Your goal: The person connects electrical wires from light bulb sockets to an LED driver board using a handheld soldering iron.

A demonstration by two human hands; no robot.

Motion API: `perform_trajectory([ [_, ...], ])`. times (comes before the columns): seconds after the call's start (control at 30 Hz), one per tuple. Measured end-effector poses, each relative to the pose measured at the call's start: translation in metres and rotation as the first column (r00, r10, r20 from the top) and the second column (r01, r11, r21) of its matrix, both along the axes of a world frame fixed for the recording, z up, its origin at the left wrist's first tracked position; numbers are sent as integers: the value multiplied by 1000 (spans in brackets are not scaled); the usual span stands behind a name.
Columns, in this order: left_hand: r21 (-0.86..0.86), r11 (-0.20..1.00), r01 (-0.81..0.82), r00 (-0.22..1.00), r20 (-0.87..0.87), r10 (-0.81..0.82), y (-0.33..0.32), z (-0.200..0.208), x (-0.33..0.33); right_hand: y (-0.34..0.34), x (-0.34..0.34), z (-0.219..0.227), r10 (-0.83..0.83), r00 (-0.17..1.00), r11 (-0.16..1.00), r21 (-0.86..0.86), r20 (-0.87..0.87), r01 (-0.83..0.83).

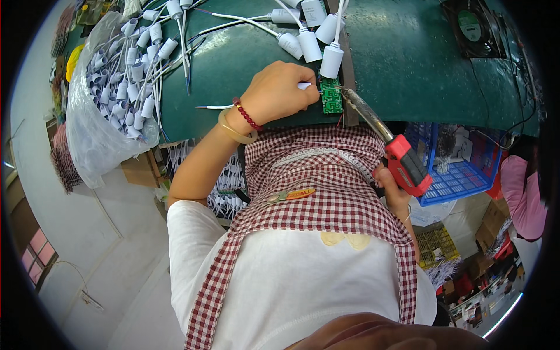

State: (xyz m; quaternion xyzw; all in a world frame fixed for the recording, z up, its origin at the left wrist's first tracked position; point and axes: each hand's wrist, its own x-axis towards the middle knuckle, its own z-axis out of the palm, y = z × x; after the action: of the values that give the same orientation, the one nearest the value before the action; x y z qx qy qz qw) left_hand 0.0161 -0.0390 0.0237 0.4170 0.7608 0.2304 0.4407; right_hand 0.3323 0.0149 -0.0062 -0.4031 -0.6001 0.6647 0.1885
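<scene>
My left hand (280,90) is closed in a pinch on a white cable (304,86), beside a small green circuit board (331,96). A loose cable end with bare coloured wires sticks out behind my wrist. My right hand (394,189) is wrapped round the red and black handle of a soldering iron (406,165). The iron's metal tip reaches the board's right edge; whether it touches is too small to tell. Just beyond the board lies a white lamp holder (332,61), with several more lamp holders (310,45) and their cables behind it.
A clear plastic bag (87,137) full of white lamp holders stands at the left of the green table (402,76). A dark strip (348,64) runs beside the board. A black fan (473,28) sits at the far right, and a blue basket (461,181) stands below the table edge.
</scene>
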Motion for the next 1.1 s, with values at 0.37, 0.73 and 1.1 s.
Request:
perform_trajectory([
  [0.37, -20, 1000, -22, 1000, 20, 22, 1, 1, 2, 4, -10, -3, 180, 977, 969, 151, 113, -196],
  [0.73, -27, 1000, -6, 1000, 0, 6, 1, -1, 1, 6, -2, 3, 80, 994, 990, 111, 80, -89],
  [1.1, -25, 999, -19, 999, 29, 20, 1, -2, 1, 4, -6, 7, 53, 995, 995, 82, 88, -60],
])
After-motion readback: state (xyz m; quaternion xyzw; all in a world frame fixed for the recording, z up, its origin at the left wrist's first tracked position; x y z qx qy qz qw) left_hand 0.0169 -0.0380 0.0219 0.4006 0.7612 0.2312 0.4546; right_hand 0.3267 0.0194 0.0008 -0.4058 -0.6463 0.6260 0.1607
